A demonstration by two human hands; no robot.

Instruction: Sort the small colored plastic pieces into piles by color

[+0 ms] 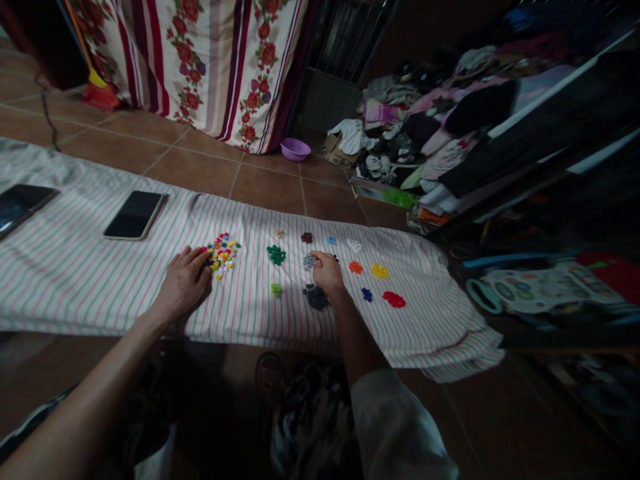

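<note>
My left hand [186, 279] rests on the striped cloth [240, 320], fingers stretched out and fingertips at the left edge of a mixed heap of small coloured pieces [223, 255]. Over the small grey pile [309, 261], my right hand [327, 272] has its thumb and index finger closed together; whatever is between them is too small to make out. Sorted by colour around it lie a dark green pile [276, 255], a brown pile [307, 237], a light green pile [276, 289], a dark grey pile [316, 297], an orange pile [355, 267], a yellow pile [380, 271] and a red pile [395, 299].
Two phones lie on the cloth at the left, the nearer phone [135, 215] close to the mixed heap. Beyond the far edge are a purple basin [295, 149], a floral curtain [200, 67] and heaped clothes [430, 127]. A white toy panel [545, 287] stands at the right.
</note>
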